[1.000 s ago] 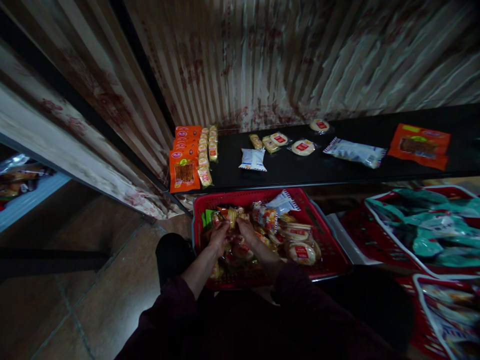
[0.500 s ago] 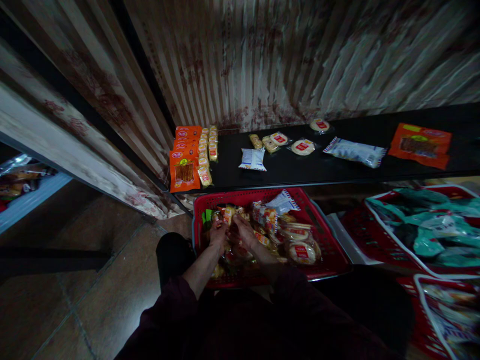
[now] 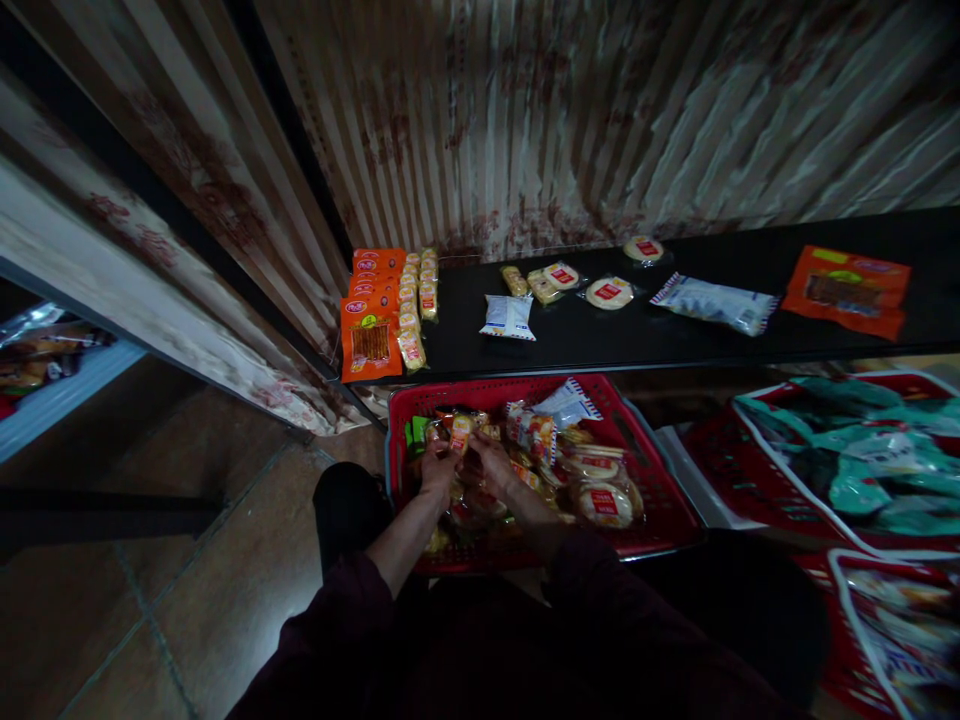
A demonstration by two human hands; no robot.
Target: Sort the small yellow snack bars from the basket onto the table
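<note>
Both hands are over the left part of a red basket (image 3: 671, 505) heaped with wrapped snacks. My left hand (image 3: 439, 468) is closed on a small yellow snack pack (image 3: 460, 434) with a red and white label. From the other side, the fingers of my right hand (image 3: 491, 462) close on the same pack. Right of the hands lie a red-and-white striped bag (image 3: 536, 432) and round wafers with red labels (image 3: 602, 504). On the black shelf (image 3: 457, 350) behind, orange packets (image 3: 370, 340) stand in a row beside a row of small yellow packs (image 3: 412, 348).
Further along the shelf lie a small white bag (image 3: 508, 317), round wafers (image 3: 609, 292), a long striped bag (image 3: 712, 303) and an orange packet (image 3: 847, 290). At right are baskets with teal packs (image 3: 877, 470) and other snacks (image 3: 911, 625). A metal frame (image 3: 172, 355) runs at left.
The yellow pack between my hands is slightly higher and shows more of its label. The view has shifted a little; the shelf items lie as before.
</note>
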